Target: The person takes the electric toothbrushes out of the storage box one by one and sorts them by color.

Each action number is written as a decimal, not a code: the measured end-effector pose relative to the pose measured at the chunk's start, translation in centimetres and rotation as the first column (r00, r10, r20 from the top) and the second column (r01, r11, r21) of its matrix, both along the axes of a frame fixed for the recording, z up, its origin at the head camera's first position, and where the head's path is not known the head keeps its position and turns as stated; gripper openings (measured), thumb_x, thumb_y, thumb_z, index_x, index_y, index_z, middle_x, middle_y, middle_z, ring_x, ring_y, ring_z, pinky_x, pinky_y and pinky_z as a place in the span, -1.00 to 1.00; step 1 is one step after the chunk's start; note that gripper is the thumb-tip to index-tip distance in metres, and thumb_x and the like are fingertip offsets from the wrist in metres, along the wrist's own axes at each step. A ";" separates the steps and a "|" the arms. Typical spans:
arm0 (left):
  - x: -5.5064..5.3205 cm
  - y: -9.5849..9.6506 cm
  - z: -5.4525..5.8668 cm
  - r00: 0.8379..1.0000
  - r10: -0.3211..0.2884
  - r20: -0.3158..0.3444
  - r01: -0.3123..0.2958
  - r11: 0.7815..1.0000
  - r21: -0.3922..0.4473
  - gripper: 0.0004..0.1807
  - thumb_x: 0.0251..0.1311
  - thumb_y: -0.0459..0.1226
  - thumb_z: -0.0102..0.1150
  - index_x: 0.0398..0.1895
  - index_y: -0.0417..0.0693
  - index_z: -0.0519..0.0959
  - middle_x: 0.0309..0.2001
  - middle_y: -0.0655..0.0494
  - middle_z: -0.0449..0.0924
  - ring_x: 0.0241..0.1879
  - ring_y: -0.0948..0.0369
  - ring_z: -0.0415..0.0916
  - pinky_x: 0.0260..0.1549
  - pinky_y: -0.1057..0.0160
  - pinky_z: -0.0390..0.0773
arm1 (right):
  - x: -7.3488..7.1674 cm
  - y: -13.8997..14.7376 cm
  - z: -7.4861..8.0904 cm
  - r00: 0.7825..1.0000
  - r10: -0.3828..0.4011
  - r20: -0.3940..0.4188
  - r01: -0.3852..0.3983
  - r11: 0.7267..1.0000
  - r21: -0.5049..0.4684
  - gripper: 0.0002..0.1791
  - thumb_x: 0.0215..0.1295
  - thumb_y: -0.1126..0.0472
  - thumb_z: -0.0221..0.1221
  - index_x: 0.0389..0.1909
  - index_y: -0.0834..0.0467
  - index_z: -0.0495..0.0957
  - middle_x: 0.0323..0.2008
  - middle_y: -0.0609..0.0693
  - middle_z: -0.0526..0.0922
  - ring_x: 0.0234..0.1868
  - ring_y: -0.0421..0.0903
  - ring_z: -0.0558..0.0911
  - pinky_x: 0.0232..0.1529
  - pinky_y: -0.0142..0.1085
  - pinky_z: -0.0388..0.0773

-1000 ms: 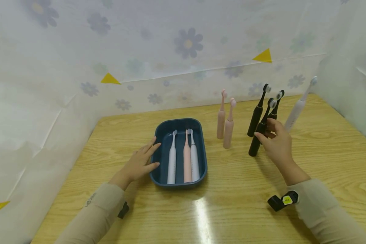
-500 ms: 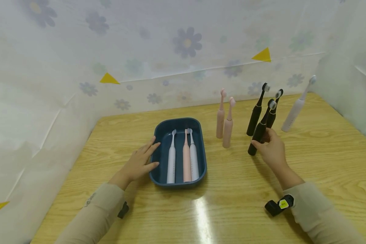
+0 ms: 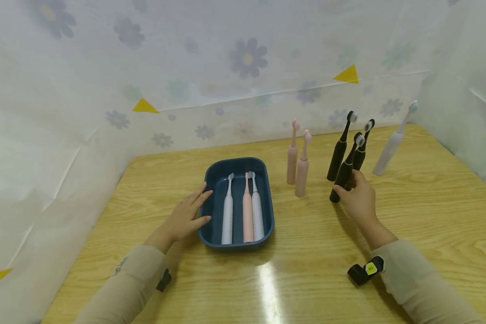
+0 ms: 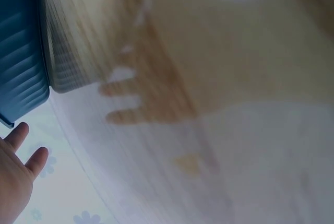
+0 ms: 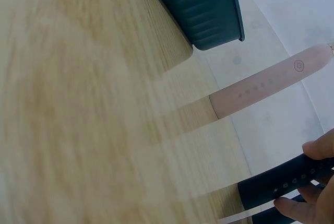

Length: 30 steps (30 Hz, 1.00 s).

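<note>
My right hand [image 3: 360, 198] grips the handle of a black electric toothbrush [image 3: 344, 173], thumb on one side and fingers on the other. It leans slightly to the right, bristles up. Two more black toothbrushes [image 3: 337, 159] stand just behind it, one partly hidden. My left hand [image 3: 184, 218] rests with spread fingers on the left rim of a dark blue tray [image 3: 271, 216]. In the tray lie two white toothbrushes [image 3: 227, 218] and a pink one [image 3: 248, 218]. The right wrist view shows the held black toothbrush [image 5: 284, 185] pinched near its lower handle; whether its base touches the table is unclear.
Two pink toothbrushes [image 3: 301, 177] stand upright between the tray and the black ones. A white toothbrush [image 3: 389, 153] stands at the far right. The glossy wood-grain table [image 3: 308, 279] ends at a flower-patterned sheet [image 3: 210, 81] behind and on the sides.
My right hand has slid down and left from the upper handle to the lower handle of the front black toothbrush, whose base has shifted slightly upward in view. The left hand stays put.
</note>
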<state>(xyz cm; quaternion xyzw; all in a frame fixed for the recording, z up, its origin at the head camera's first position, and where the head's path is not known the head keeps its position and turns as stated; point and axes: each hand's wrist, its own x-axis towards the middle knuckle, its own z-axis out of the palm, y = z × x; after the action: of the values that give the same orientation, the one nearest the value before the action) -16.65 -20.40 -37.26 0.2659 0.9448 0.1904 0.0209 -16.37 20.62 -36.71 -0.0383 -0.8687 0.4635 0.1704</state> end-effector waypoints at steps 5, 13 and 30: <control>0.0 0.0 0.0 1.000 0.000 0.007 -0.001 1.000 0.013 -0.32 0.16 -0.03 -0.09 0.32 0.06 -0.03 0.34 0.16 -0.31 0.24 -0.03 -0.14 -0.03 -0.29 -0.08 | -0.2 -0.1 0.0 1.000 -0.016 -0.001 0.016 1.000 0.026 -0.53 0.10 0.32 0.12 0.03 0.37 0.28 -0.21 0.31 0.48 -0.18 0.17 0.45 -0.22 -0.03 0.37; 0.1 0.0 0.0 1.000 0.005 0.006 -0.005 1.000 0.018 -0.32 0.16 -0.02 -0.09 0.32 0.06 -0.03 0.34 0.16 -0.30 0.24 -0.03 -0.14 -0.04 -0.30 -0.08 | -0.6 -0.1 -0.1 0.999 -0.040 -0.019 0.041 0.999 0.034 -0.53 0.08 0.32 0.14 0.02 0.37 0.29 -0.24 0.31 0.49 -0.23 0.16 0.47 -0.30 -0.09 0.39; 0.2 0.0 0.1 1.000 -0.001 0.017 0.000 0.999 0.033 -0.32 0.16 -0.04 -0.08 0.32 0.05 -0.03 0.34 0.16 -0.31 0.24 -0.04 -0.15 -0.04 -0.32 -0.10 | -1.0 -0.4 -0.6 0.995 -0.078 -0.068 0.079 0.997 0.019 -0.52 0.05 0.36 0.15 0.01 0.41 0.29 -0.21 0.32 0.46 -0.20 0.18 0.45 -0.25 -0.06 0.36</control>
<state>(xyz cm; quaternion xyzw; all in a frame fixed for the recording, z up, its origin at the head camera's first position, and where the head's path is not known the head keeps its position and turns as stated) -16.50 -20.40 -37.20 0.2650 0.9412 0.2082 0.0246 -17.32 20.20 -37.30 -0.0550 -0.8653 0.4481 0.2179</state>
